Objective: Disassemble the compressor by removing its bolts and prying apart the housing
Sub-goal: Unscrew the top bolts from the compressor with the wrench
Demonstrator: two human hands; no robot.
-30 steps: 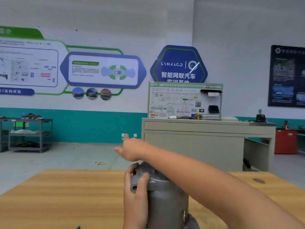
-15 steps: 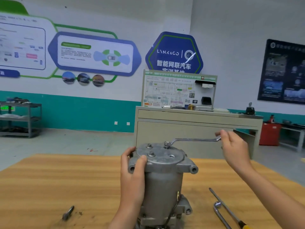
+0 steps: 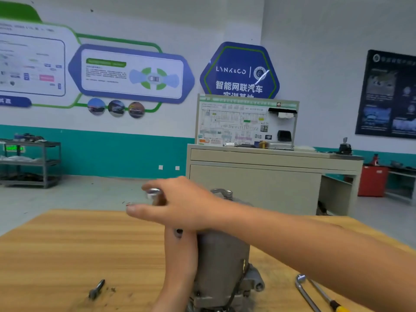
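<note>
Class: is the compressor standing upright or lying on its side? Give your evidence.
Upright. The compressor stands on end on the table, long body vertical; the left hand grips its side.

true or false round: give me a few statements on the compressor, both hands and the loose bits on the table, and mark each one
1. The compressor stands upright on the wooden table. True.
2. The right hand holds a hammer. False: it grips the handle end of a wrench, whose other end sits on top of the compressor.
3. The left hand holds the compressor's side. True.
4. The loose bolt lies to the right of the compressor. False: it lies to its left, on the table.
5. A yellow-handled tool lies on the table to the right of the compressor. True.
</note>
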